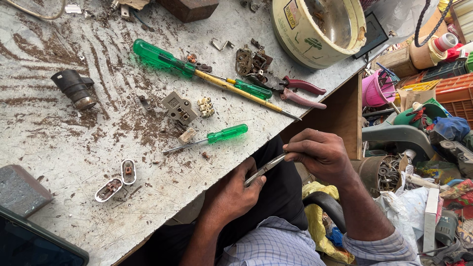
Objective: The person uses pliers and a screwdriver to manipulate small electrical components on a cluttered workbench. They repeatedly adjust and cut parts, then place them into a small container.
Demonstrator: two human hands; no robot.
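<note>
The left hand (pixel 236 189) and the right hand (pixel 320 152) both hold one thin metal strip (pixel 263 170) between them. The left fingers pinch its lower end and the right fingers pinch its upper end. The strip is just off the edge of the table (pixel 64 148), over the person's lap.

On the table lie three screwdrivers with green handles: a big one (pixel 162 58), a middle one (pixel 251 89) and a small one (pixel 224 134) nearest the hands. Red pliers (pixel 295 91) lie beside the middle one. A grey switch part (pixel 180 108) sits near the small screwdriver. A dark tube (pixel 74 88) lies far to the side. A cream pot (pixel 318 29) stands at the table's far corner
</note>
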